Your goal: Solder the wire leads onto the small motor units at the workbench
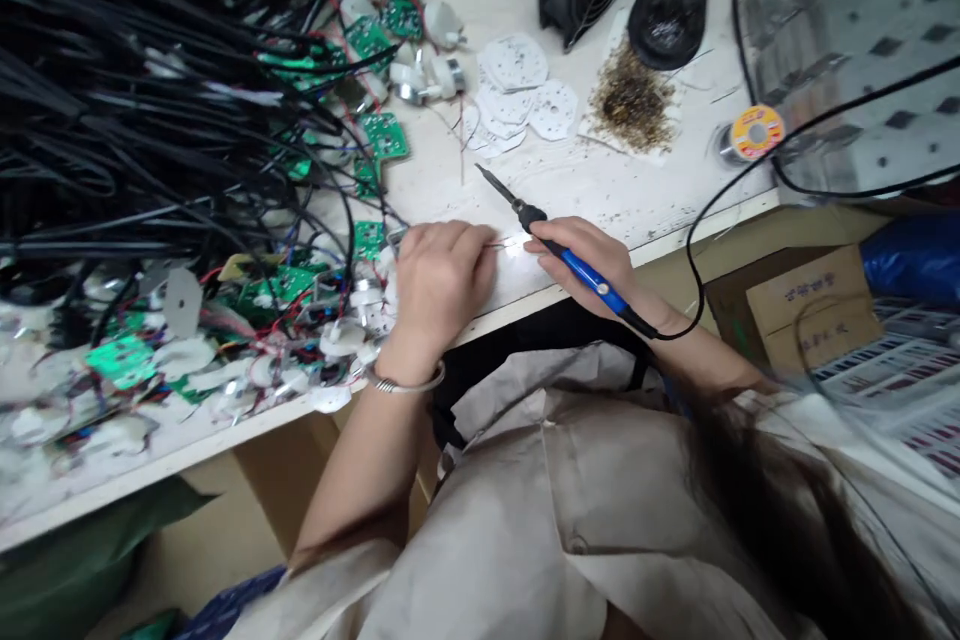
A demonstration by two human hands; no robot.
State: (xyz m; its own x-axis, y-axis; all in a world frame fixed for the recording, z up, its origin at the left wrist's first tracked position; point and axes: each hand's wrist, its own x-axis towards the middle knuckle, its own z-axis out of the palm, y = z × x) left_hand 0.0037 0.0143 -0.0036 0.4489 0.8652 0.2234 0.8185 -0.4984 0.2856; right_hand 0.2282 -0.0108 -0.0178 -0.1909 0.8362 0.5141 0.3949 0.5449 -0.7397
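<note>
My left hand (441,280) rests knuckles-up on the white bench (600,190), fingers curled and pinched on a thin wire (510,243) near the front edge. My right hand (592,255) grips a blue-handled soldering iron (559,250); its dark tip points up and left, away from the wire. The fingertips of both hands nearly meet around the wire. A metal bangle (405,382) circles my left wrist.
A heap of black cables (150,100), green circuit boards (382,135) and small motors covers the bench's left half. White round discs (517,85), a brown solder-scrap pile (634,105), a solder spool (757,132), a black stand (671,10) and a fan lie farther back. Cardboard boxes (810,305) stand at right.
</note>
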